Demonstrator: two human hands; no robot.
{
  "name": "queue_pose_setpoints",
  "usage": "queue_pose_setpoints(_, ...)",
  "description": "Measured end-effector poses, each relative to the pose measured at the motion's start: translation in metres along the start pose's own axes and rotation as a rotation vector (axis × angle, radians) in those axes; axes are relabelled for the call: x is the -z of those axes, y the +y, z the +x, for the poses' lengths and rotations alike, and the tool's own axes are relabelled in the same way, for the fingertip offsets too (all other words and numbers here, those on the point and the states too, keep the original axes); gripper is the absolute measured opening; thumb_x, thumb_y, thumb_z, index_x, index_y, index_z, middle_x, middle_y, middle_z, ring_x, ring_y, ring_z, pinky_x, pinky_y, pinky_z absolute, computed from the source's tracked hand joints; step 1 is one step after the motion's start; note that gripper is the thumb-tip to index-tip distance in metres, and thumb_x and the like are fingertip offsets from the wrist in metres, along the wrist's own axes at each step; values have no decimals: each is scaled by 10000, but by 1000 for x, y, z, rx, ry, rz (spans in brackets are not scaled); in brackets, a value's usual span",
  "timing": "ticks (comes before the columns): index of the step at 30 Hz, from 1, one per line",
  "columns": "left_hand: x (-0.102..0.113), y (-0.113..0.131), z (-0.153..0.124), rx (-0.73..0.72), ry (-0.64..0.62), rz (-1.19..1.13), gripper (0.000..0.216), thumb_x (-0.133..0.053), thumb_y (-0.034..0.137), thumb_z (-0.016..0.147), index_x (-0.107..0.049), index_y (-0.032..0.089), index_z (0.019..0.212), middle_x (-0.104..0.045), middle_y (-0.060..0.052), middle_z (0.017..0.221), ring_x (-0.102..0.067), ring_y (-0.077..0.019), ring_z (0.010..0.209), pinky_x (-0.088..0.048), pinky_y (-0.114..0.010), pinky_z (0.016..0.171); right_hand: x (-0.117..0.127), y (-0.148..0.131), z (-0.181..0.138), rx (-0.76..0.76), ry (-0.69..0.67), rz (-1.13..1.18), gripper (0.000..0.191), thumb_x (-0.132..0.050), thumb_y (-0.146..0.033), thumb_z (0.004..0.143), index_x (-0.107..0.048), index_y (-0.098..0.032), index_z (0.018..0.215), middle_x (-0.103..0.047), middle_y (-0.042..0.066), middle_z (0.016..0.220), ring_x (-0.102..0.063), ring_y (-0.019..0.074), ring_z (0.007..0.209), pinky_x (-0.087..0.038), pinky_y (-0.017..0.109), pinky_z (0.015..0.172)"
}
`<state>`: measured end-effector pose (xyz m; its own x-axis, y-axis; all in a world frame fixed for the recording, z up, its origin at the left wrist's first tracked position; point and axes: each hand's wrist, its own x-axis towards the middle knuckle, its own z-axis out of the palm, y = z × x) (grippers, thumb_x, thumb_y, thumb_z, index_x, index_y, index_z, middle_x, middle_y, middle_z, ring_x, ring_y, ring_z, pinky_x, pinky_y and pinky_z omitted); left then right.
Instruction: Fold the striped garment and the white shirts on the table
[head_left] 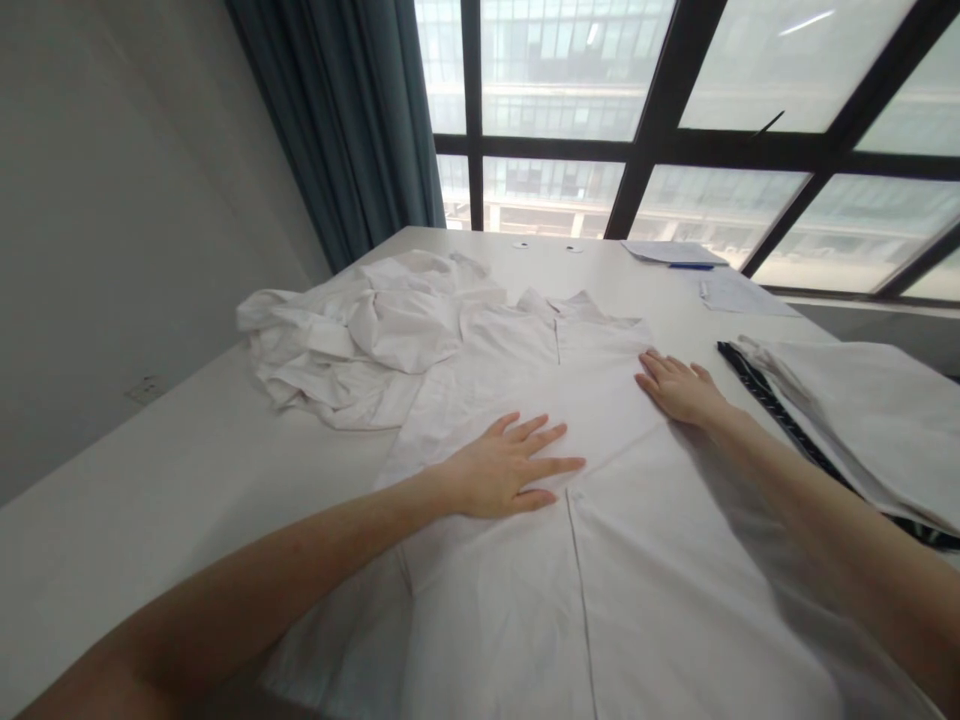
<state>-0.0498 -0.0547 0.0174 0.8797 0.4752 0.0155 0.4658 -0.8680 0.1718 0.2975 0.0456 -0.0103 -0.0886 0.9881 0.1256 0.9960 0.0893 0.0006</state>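
A white collared garment, like a lab coat, lies spread out over the table with its collar at the far end. My left hand rests flat on its middle, fingers spread, just above a long dark seam line. Near the garment's upper right edge, my right hand also lies on the cloth with its fingers stretched out. Faint creases run across the fabric between the two hands. The near end of the garment runs out of view at the bottom.
Crumpled white cloth is heaped at the far left, touching the garment. Folded white fabric lies on black cloth at the right. Papers with a blue pen sit at the back of the white table. Beyond are a curtain and windows.
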Motion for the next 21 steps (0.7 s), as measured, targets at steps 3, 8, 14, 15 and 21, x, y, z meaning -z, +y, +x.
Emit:
queue_pose_setpoints(3, -1, 0, -1, -2, 11, 1, 497, -362, 504, 1001, -340, 374, 1481, -255, -83, 1598, -229, -296, 1470, -198, -569, 1147, 4, -10, 9, 67, 74, -46, 455, -359, -299, 946, -533, -163, 1344, -484, 155, 1467, -369, 352, 1389, -188, 624, 1132)
queue_pose_setpoints(8, -1, 0, -1, -10, 25, 11, 503, -350, 502, 1003, -328, 367, 1487, -256, -86, 1597, -233, -296, 1469, -201, -565, 1147, -10, -52, 17, 269, 65, 70, 465, -339, -329, 962, -491, -221, 1388, -482, 85, 1482, -391, 247, 1392, -314, 434, 1139)
queue_pose_setpoints(14, -2, 0, -1, 7, -3, -14, 503, -339, 507, 1003, -316, 375, 1489, -236, -82, 1604, -208, -302, 1475, -173, -568, 1153, -22, -33, 42, 63, 25, 65, 590, -264, -457, 969, -415, -147, 1447, -402, 158, 1524, -364, 304, 1405, -320, 526, 1121)
queue_pose_setpoints(15, -2, 0, -1, 9, -3, -17, 504, -340, 508, 1003, -315, 377, 1488, -236, -79, 1605, -204, -299, 1477, -168, -565, 1155, -21, -24, 47, 25, 20, 63, 601, -258, -469, 966, -408, -148, 1452, -393, 161, 1529, -358, 311, 1408, -315, 551, 1116)
queue_pose_setpoints(21, -3, -2, -1, 3, 3, -26, 506, -346, 509, 1000, -321, 372, 1486, -239, -77, 1604, -198, -302, 1478, -165, -562, 1160, -19, 6, 68, -111, -24, 52, 632, -248, -500, 952, -395, -165, 1467, -355, 145, 1552, -358, 313, 1406, -324, 592, 1091)
